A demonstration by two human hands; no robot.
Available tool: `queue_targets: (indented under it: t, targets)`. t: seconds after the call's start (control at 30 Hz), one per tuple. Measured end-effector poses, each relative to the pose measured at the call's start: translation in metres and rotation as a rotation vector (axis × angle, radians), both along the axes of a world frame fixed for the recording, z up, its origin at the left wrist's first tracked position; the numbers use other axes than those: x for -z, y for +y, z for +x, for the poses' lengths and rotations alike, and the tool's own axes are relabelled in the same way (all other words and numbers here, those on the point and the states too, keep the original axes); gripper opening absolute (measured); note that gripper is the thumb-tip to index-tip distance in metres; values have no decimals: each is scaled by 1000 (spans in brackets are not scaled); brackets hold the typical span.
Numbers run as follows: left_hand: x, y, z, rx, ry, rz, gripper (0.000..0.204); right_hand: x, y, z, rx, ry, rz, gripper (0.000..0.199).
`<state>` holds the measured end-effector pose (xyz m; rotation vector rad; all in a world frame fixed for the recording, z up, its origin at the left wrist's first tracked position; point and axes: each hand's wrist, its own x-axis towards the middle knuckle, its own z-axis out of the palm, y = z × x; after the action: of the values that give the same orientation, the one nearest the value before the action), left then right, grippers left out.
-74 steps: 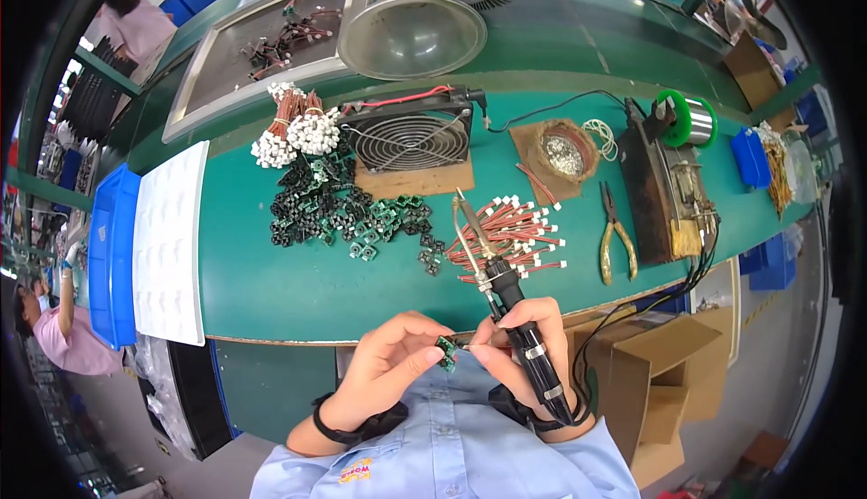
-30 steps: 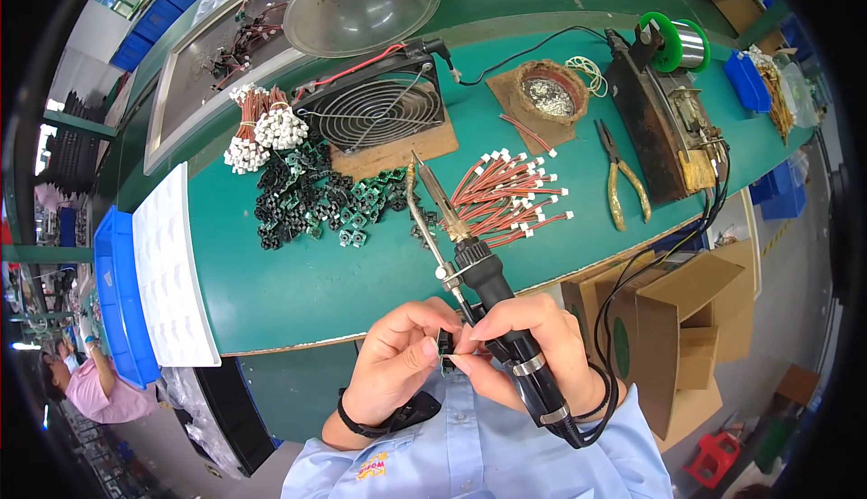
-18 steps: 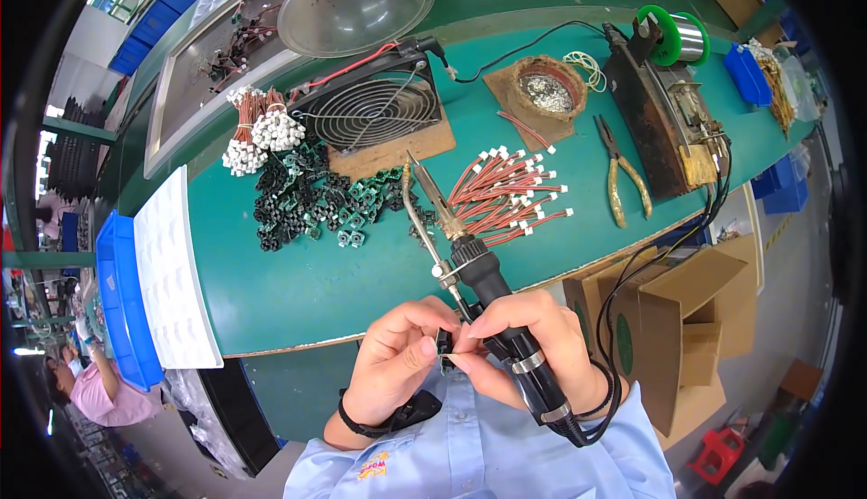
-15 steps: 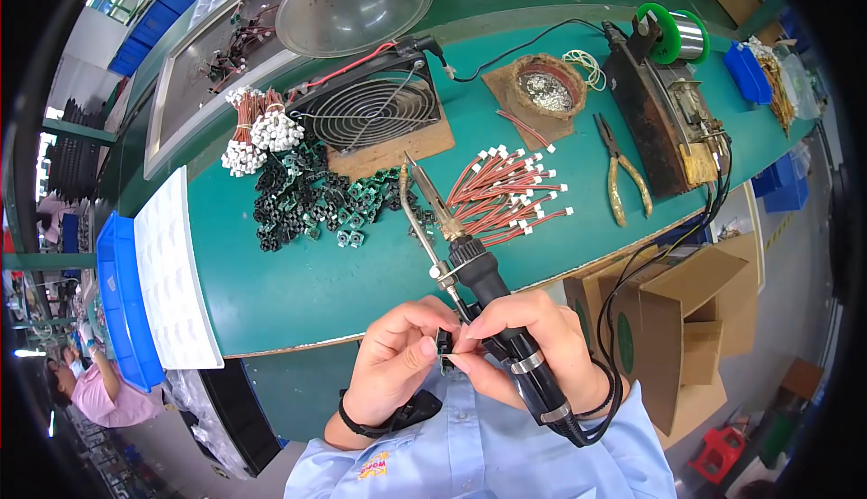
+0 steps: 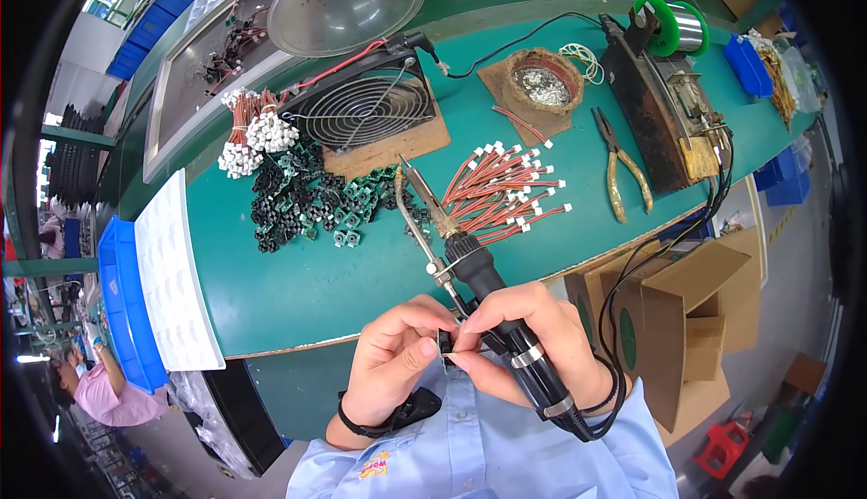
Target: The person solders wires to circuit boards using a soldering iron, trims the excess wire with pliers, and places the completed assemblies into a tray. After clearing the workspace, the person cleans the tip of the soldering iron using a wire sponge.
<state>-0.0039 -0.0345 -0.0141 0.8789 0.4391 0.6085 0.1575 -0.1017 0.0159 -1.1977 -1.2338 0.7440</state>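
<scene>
Near my chest, my left hand (image 5: 392, 354) is closed, its thumb and fingers pinching a small black part (image 5: 444, 342). My right hand (image 5: 540, 336) wraps round a black soldering iron (image 5: 476, 264) with a metal solder-feed tube along it; the tip points up and away over the table. The right thumb and finger also meet at the small part; whether they grip it or a fine wire is hidden. Beyond the iron lie red-and-dark wire leads (image 5: 506, 190) with white connectors. Left of them is a pile of small black and green parts (image 5: 298, 199).
A fan (image 5: 361, 111) stands behind the pile, beside bundled leads (image 5: 271, 130). Farther right are a solder-filled bowl (image 5: 571, 93), pliers (image 5: 614, 160), a metal box unit (image 5: 646, 111) and a solder spool (image 5: 657, 27). A white tray (image 5: 176, 273) lies left; cartons (image 5: 664, 318) stand right.
Both hands stay together at the small part, with the iron still in the right hand. The whole view has shifted very slightly; nothing else visibly differs.
</scene>
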Motion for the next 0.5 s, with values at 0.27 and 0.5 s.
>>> queue_targets:
  t: [0.27,0.5]
  targets:
    - [-1,1,-1,36,-2,51,17,-1,-2,8,-79,78,-87,40]
    - [-4,4,-2,50,10,82,17,-3,-2,12,-97,49,-113,41]
